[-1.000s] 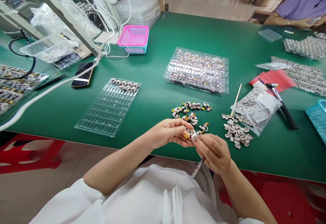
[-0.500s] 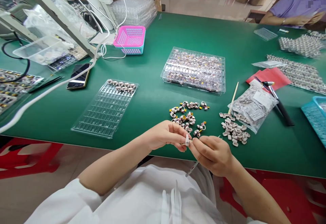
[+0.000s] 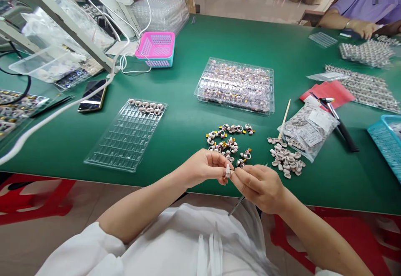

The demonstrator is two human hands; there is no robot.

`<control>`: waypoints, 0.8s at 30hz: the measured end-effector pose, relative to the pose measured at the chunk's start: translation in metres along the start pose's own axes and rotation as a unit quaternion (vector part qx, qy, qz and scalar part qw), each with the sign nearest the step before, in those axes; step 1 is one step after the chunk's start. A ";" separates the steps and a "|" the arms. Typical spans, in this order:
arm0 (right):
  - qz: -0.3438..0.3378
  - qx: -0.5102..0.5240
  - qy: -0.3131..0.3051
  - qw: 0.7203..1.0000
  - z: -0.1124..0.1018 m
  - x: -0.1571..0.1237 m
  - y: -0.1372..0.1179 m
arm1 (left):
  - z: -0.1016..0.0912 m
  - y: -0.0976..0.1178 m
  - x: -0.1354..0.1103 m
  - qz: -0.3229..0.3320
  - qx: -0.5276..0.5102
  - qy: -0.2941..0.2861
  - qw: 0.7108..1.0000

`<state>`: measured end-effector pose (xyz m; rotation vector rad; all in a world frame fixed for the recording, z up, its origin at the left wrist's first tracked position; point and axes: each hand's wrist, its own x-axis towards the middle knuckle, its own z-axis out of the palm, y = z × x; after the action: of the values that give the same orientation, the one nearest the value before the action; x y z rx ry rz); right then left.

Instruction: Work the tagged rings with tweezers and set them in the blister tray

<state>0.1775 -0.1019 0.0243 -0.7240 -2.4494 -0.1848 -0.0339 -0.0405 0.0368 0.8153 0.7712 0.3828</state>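
Observation:
My left hand (image 3: pixel 206 168) pinches a small beige plastic earpiece part (image 3: pixel 228 171) between thumb and fingers, just over the table's front edge. Against that part press the fingertips of my right hand (image 3: pixel 261 186), which is closed around a slim grey metal tool (image 3: pixel 237 205). The tool's lower end sticks out below the palm; most of it is hidden. Right beyond my hands lies a group of small beige assemblies (image 3: pixel 231 144) with yellow tabs. To the right is a loose pile of beige shell pieces (image 3: pixel 286 161).
A clear tray (image 3: pixel 117 142) at left holds several beige pieces in its far rows. Filled clear trays (image 3: pixel 234 85) are stacked mid-table. A bag of shells (image 3: pixel 310 129), a wooden stick (image 3: pixel 284 118), a black-handled tool (image 3: pixel 346 136), a phone (image 3: pixel 92 95) and baskets surround them. A co-worker (image 3: pixel 365 8) sits far right.
The whole view has shifted slightly left. My hands stay together on the earpiece part, which is turned a little. The co-worker's hand at far right has moved down toward the table.

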 end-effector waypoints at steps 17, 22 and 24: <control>0.496 0.292 0.297 0.762 0.033 -0.001 -0.040 | 0.002 -0.011 0.005 0.107 -0.019 0.057 0.992; 0.494 0.340 0.289 0.746 0.031 -0.002 -0.036 | 0.007 -0.013 0.004 0.138 0.010 0.096 0.986; 0.481 0.364 0.294 0.742 0.027 -0.002 -0.032 | 0.006 -0.014 0.003 0.164 0.035 0.105 0.980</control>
<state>0.1489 -0.1226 0.0016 -1.1909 -1.1306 0.7853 -0.0271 -0.0515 0.0274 0.9818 0.8511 0.7493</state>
